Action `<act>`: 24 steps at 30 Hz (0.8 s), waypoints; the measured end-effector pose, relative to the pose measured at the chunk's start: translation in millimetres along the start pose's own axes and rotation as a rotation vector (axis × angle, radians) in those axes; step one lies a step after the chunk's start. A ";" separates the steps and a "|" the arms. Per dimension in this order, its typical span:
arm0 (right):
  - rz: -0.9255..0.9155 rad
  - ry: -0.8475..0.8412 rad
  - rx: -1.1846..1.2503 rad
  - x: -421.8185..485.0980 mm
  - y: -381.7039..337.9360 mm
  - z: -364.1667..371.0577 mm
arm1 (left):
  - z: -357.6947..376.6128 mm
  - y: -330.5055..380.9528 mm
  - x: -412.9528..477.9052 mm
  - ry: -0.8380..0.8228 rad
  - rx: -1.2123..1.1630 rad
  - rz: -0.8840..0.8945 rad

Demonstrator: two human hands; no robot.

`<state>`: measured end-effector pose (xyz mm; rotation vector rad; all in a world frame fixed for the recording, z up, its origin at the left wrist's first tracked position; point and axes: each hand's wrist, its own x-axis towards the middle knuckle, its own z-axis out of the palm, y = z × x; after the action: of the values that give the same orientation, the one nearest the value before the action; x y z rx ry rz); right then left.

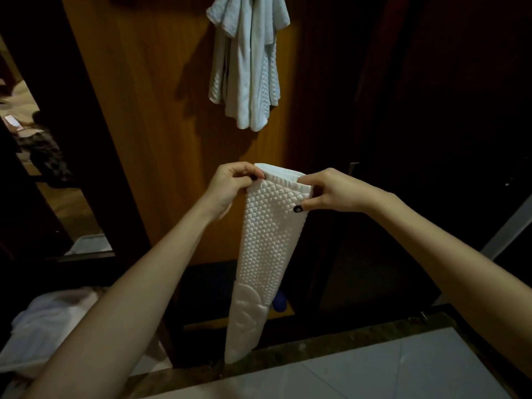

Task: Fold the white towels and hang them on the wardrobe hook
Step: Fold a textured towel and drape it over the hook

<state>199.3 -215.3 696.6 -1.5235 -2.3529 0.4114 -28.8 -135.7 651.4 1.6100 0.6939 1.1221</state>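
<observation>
Your fingers (244,172) are curled and clamped on the top edge of the folded towel (270,240). Your left hand (230,185) pinches the left corner and your right hand (334,194) the right, so the long strip hangs straight with its layers even, probably ready for another fold or a lift. Farther off and higher, other towels (247,67) already hang against the wooden wardrobe door (155,110); the hook itself is hidden. Nearest you is a pale tiled surface (388,370), with a heap of white cloth (49,326) at near left in the dim room.

no readable txt, no labels, brands or nos. on anything in view
</observation>
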 end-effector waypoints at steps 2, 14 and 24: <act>-0.036 0.034 -0.028 2.9 -2.8 1.7 | 0.7 1.7 1.7 0.015 -0.043 -0.007; -0.067 0.679 0.499 26.3 -12.1 13.9 | -4.1 24.6 11.9 -0.100 0.378 0.209; -0.176 0.891 0.654 17.4 -18.0 -16.9 | 30.3 38.7 12.9 -0.026 0.126 0.402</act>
<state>184.4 -205.2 720.9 -0.8953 -1.4303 0.3143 0.6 -149.5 690.4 1.9239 0.4391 1.3610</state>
